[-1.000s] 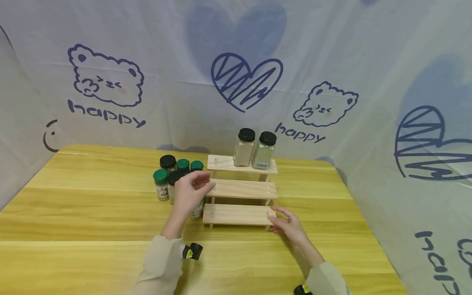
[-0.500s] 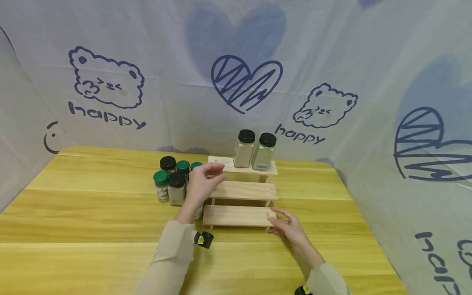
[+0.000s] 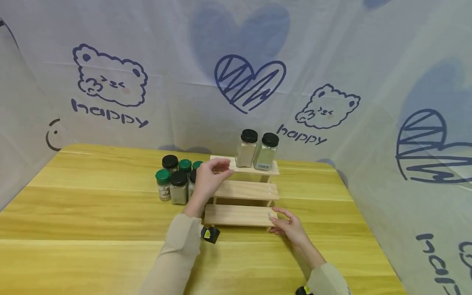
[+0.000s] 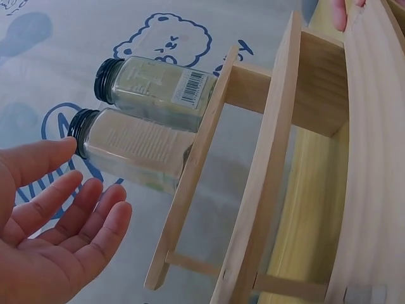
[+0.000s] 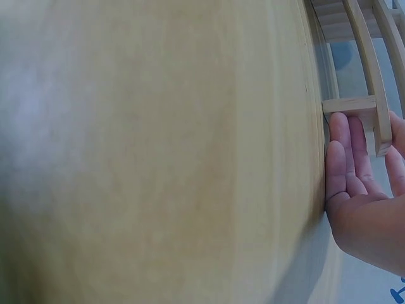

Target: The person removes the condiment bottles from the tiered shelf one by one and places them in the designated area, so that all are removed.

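Observation:
A three-tier wooden step rack [image 3: 239,215] stands on the table. On its top tier, toward the right end, two square glass jars with black lids stand side by side: one with pale beige contents [image 3: 246,153] and one with greenish contents [image 3: 265,156]. My left hand [image 3: 210,180] hovers over the left part of the rack, holding nothing. In the left wrist view its fingers are loosely bent, and the thumb overlaps the beige jar's lid [image 4: 79,132]. My right hand [image 3: 291,229] holds the right end of the lowest tier, fingers against the leg [image 5: 354,104].
Left of the rack, several spice jars stand grouped, including a green-capped jar [image 3: 163,186] and a black-lidded jar [image 3: 179,188]; my left hand and forearm partly hide the group. A printed cloth [image 3: 177,110] hangs behind the wooden table [image 3: 92,213].
My left hand has moved right, from beside the grouped jars to over the rack, uncovering some of those jars. My right hand has stayed at the rack's lower right end.

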Tool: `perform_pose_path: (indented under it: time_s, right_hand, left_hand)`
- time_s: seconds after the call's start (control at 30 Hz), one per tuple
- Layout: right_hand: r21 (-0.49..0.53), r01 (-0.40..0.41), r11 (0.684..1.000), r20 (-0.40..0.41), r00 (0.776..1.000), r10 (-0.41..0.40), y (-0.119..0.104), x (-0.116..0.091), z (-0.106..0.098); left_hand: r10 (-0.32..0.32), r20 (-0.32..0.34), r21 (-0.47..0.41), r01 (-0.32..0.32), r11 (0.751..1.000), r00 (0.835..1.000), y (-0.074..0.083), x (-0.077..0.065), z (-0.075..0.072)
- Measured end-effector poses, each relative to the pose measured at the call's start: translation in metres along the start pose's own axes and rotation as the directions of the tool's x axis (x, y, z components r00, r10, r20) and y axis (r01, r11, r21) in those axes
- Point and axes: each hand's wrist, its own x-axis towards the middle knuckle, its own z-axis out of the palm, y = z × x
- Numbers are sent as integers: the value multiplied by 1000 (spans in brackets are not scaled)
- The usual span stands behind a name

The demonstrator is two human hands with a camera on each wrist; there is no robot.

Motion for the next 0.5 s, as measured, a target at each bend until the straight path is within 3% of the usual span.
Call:
perform_pose_path:
  time_s: [0.13, 0.37, 0.5]
  right_hand:
    - [-1, 31, 1000, 2, 1000, -31, 0, 0, 0]
    - [40, 178, 983, 39, 983, -179, 4, -2, 0]
    - [6, 103, 995, 14, 995, -103, 3, -1, 0]
  left_hand:
    - [-10, -7, -34, 10, 999, 1000, 2, 4, 4]
    - [-26, -29, -81, 23, 996, 999, 5, 16, 14]
    - [-39, -29, -86, 37, 996, 999, 7, 25, 18]
